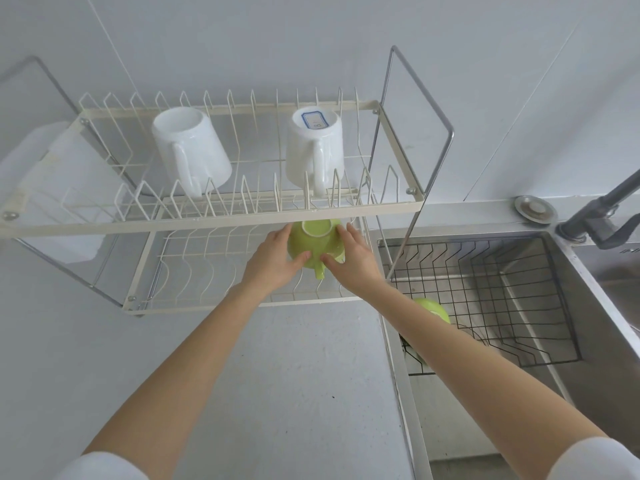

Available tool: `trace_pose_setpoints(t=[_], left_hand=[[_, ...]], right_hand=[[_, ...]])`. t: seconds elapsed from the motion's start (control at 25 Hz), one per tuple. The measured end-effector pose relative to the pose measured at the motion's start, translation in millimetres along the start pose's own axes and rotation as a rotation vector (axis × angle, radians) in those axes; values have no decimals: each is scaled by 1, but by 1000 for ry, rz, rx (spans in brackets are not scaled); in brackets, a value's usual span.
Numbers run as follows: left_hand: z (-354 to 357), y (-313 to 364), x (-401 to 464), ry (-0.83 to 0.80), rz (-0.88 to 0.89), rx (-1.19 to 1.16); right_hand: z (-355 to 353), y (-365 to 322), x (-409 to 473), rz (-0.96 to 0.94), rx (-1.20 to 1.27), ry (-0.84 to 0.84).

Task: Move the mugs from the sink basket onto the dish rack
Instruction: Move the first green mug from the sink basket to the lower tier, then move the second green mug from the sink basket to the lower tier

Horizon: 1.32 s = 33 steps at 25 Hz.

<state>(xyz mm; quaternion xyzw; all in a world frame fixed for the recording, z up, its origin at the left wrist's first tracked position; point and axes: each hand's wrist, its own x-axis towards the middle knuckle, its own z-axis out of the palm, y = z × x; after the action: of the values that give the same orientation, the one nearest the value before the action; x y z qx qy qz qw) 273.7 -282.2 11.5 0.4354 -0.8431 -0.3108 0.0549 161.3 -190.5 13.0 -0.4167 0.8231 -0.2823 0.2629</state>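
Head view: both hands are on one green mug [316,244], upside down on the dish rack [214,221] lower shelf, handle towards the person. Left hand [277,259] and right hand [353,261] have their fingers [341,233] wrapped around it. Two white mugs [191,150] sit inverted up top; another green mug [431,308] lies in the sink basket [502,299]
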Motion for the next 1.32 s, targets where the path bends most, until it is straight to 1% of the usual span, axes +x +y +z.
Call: trace_pose_setpoints(t=[0.12,0.2,0.32,0.48,0.6,0.76,0.88,1.32], left_hand=[[-6,4,-17,14,45,278],[-11,8,-29,30,69,389],[-15,15,-51,59,94,437],[-10,26,-83,42,132,478],[2,31,-105,14,164,526],[21,43,-123,-42,180,535],[37,61,-129,-48,217,503],[105,149,-127,-113,203,407]], right_hand=[[-5,0,-17,-36,-55,-16],[-10,0,-30,-64,-113,-34],[-18,0,-52,-111,-185,-61],[-26,11,-88,-166,-277,-81],[-34,30,-112,-144,-279,-44],[-52,59,-132,-56,-278,-6],[-64,82,-140,-1,-278,-10],[-124,155,-138,19,-285,-58]])
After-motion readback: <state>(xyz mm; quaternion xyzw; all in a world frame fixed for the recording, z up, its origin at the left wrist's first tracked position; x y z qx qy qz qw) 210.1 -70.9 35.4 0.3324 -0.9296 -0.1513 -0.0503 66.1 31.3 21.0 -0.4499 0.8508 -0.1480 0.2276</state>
